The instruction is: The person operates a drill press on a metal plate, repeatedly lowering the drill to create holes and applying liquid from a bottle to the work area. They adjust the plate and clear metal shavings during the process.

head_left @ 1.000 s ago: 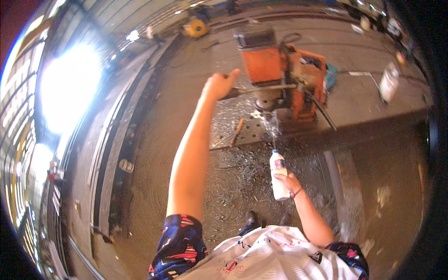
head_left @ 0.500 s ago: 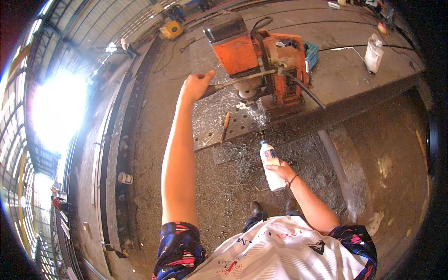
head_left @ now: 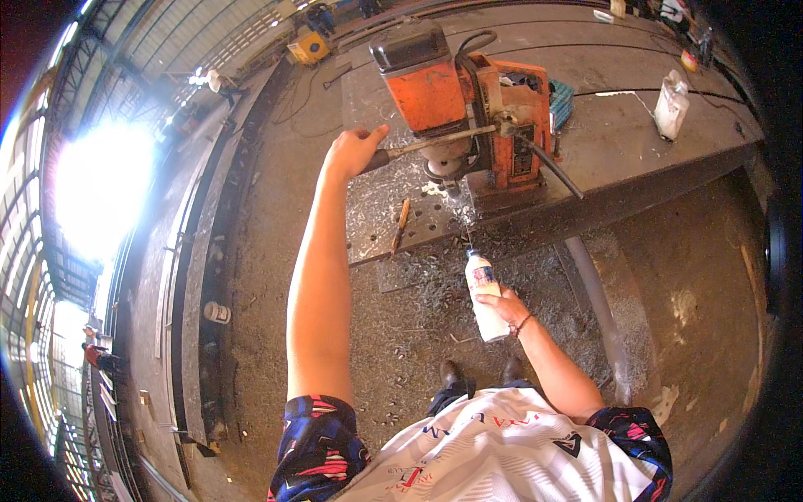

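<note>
An orange magnetic drill [head_left: 422,99] with a black top stands on a steel plate [head_left: 372,238] that has several round holes. My left hand [head_left: 351,152] is closed round the dark grip of the drill's feed handle [head_left: 435,140], left of the drill body. In my right hand [head_left: 502,306], closed round its lower half, is a white plastic squeeze bottle [head_left: 483,284], its tip pointing up at the drill. A thin stream runs between the tip and the wet, shiny spot under the drill's chuck [head_left: 445,163]; the cutter's end is hard to make out. A slim brown stick [head_left: 401,224] lies on the plate.
A white jug [head_left: 671,106] stands on the steel surface at right, and a teal basket [head_left: 560,102] sits behind the drill. Metal shavings [head_left: 427,314] litter the ground near my boots. Farther off are a white tub [head_left: 217,312], a yellow machine [head_left: 309,48] and other people.
The view has shifted slightly. Both hands keep their holds, the feed handle stays at about the same angle, and the bottle still points at the drill with its thin stream.
</note>
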A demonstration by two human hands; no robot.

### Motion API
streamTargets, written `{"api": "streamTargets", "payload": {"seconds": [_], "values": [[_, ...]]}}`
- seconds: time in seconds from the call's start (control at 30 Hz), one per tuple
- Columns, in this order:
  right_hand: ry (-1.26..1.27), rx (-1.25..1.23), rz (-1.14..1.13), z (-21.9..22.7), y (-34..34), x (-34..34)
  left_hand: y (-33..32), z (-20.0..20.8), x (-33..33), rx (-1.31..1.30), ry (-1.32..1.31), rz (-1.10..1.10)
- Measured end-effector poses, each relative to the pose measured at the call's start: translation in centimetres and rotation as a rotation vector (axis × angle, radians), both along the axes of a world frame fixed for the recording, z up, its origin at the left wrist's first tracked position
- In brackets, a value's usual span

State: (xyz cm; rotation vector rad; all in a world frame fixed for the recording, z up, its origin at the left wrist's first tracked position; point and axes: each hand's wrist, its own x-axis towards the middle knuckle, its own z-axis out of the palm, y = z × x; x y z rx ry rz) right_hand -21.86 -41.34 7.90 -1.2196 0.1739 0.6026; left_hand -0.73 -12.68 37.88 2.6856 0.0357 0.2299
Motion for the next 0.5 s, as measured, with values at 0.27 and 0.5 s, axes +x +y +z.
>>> {"api": "streamTargets", "payload": {"seconds": [0.27, 0.5], "values": [[0.038, 0.003, 0.003, 0.5, 0.1, 0.0, 0.2, -0.1, 0.0, -0.012, 0.032, 0.015], [-0.047, 0.042, 0.010, 0.0, -0.1, -0.1, 0.0, 0.7, -1.2, -0.034, 0.065, 0.034]]}}
